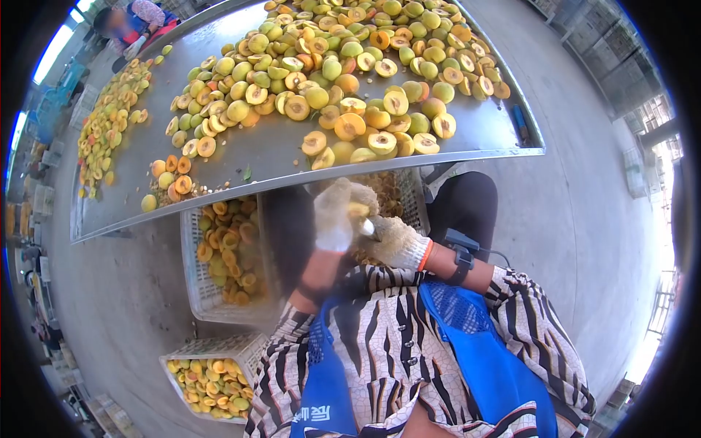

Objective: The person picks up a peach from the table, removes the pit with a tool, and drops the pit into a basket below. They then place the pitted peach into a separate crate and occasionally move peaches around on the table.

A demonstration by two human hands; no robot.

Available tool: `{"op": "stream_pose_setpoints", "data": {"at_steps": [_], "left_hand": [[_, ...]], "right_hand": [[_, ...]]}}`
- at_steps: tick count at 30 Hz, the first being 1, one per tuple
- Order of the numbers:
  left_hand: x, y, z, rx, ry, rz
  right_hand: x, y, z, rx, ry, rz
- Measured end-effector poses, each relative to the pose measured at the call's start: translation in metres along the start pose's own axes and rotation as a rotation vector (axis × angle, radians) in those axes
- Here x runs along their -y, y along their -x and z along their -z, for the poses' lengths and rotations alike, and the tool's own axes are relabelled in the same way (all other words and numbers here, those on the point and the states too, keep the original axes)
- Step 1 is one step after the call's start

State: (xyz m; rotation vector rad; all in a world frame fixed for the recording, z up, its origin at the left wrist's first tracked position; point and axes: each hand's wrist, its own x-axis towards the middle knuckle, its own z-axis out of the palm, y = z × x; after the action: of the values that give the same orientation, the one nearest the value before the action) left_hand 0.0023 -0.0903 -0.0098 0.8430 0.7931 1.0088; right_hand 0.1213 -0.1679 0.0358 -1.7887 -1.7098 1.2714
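Observation:
My left hand (336,213), in a pale knitted work glove and smeared by motion, is closed around a yellow apricot half (358,210). Close against it, my right hand (398,242), gloved too, has its fingers wrapped around a small tool with a shiny metal tip (367,226); its exact kind is blurred. The tip meets the fruit or lies right beside it. Both hands are over my lap, just below the near edge of the metal table (285,164). On the table lies a large heap of halved apricots (350,125), some with brown stones showing.
A crate of apricot halves (228,248) stands at my left knee, another crate (212,383) lower left. Between my legs a crate (412,197) holds brownish pieces. A blue-handled object (520,120) lies at the table's right corner. Another person (142,25) works at the far left.

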Motion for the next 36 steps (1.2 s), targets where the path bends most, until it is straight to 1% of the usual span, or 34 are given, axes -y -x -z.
{"op": "stream_pose_setpoints", "data": {"at_steps": [2,3,4,6,7,8,10,12,13,15,16,17,18,20,21,22,24,25,26,28,30,32,33,34,35,36], "left_hand": [[0.002,-0.004,0.011,0.065,-0.071,0.054],[0.0,-0.006,0.014,0.104,-0.081,0.083],[-0.001,-0.007,0.016,0.143,-0.089,0.113],[0.0,-0.005,0.014,0.126,-0.054,0.118],[0.0,-0.005,0.014,0.118,-0.037,0.119],[-0.001,-0.006,0.015,0.168,-0.024,0.124],[-0.003,-0.005,0.016,0.27,0.001,0.137],[-0.005,-0.004,0.012,0.273,0.109,0.201],[-0.004,-0.004,0.01,0.276,0.162,0.234],[0.004,-0.005,0.011,0.276,0.234,0.262],[0.009,-0.007,0.013,0.276,0.27,0.272],[0.016,-0.01,0.017,0.268,0.055,0.175],[0.022,-0.013,0.02,0.258,-0.16,0.08],[0.03,-0.017,0.026,0.287,0.024,0.16],[0.029,-0.019,0.025,0.321,0.425,0.329],[0.029,-0.021,0.024,0.349,0.828,0.492],[0.033,-0.023,0.02,0.272,0.801,0.468],[0.029,-0.023,0.019,0.205,0.643,0.355],[0.025,-0.023,0.018,0.126,0.474,0.257],[-0.007,-0.023,0.025,-0.083,-0.147,-0.149],[-0.034,-0.028,0.06,-0.24,0.066,-0.179],[-0.072,-0.03,0.085,-0.42,-0.621,-0.601],[-0.085,-0.034,0.099,-0.546,-0.983,-0.664],[-0.094,-0.038,0.109,-0.674,-1.345,-0.715],[-0.098,-0.046,0.114,-0.686,-1.298,-0.545],[-0.091,-0.059,0.116,-0.603,-1.256,-0.523]], "right_hand": [[-0.001,-0.003,0.008,0.142,0.081,-0.056],[-0.004,-0.003,0.006,0.057,0.073,0.088],[-0.004,-0.003,0.007,0.125,-0.039,0.032],[0.001,0.0,0.014,0.257,-0.262,-0.084],[-0.008,-0.002,0.01,0.292,-0.388,-0.012],[-0.026,-0.003,0.002,0.328,-0.514,0.059],[-0.031,0.0,0.004,0.416,-0.74,0.007],[-0.03,0.003,0.014,0.521,-0.927,-0.242],[-0.035,-0.001,0.015,0.646,-1.139,-0.382],[-0.064,-0.007,0.004,0.616,-1.09,-0.295],[-0.071,-0.01,0.004,0.691,-1.161,-0.311],[-0.079,-0.013,0.005,0.766,-1.226,-0.332],[-0.082,-0.017,0.009,0.932,-1.389,-0.419],[-0.089,-0.022,0.004,0.98,-1.482,-0.442],[-0.089,-0.02,-0.005,0.86,-1.412,-0.376],[-0.089,-0.018,-0.01,0.809,-1.375,-0.328],[-0.083,-0.016,-0.013,0.686,-1.191,-0.169],[-0.071,-0.014,-0.008,0.643,-1.127,-0.119],[-0.056,-0.011,0.003,0.606,-1.172,-0.094],[-0.064,-0.014,0.027,0.694,-1.205,-0.125],[-0.054,-0.016,0.042,0.502,-0.952,-0.123],[-0.03,-0.018,0.038,0.045,-0.418,-0.086],[-0.035,-0.02,0.034,-0.016,-0.48,-0.11],[-0.034,-0.024,0.036,-0.022,-0.52,-0.183],[-0.033,-0.027,0.038,-0.027,-0.557,-0.257],[-0.032,-0.029,0.039,-0.031,-0.595,-0.332]]}}
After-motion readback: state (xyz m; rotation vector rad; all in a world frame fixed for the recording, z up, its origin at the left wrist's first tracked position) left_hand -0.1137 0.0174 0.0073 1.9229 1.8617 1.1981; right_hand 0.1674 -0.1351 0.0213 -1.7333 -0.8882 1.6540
